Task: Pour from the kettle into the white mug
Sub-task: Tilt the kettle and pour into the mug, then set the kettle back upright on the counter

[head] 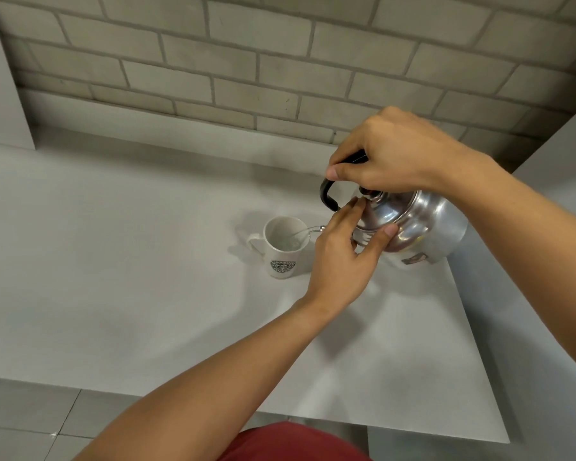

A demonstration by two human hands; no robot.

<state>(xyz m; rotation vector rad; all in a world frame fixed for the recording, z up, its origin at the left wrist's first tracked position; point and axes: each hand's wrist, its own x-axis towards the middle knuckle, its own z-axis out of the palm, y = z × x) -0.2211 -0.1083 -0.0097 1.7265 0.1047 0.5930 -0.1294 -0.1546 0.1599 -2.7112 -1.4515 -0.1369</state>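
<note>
A shiny metal kettle (pixel 426 224) with a black handle is tilted to the left above the white table (pixel 113 261). My right hand (pixel 389 154) grips the black handle from above. My left hand (pixel 343 257) rests against the kettle's lid, fingers and thumb pressed on its rim. A thin stream of water runs from the spout, which my left hand mostly hides, into the white mug (pixel 281 247). The mug stands upright on the table just left of the kettle, handle pointing left, a dark round logo on its front, with water inside.
A grey brick wall (pixel 280 61) runs along the back of the table. The table's right edge lies just past the kettle, and its front edge is near my body. Grey floor tiles show at the lower left.
</note>
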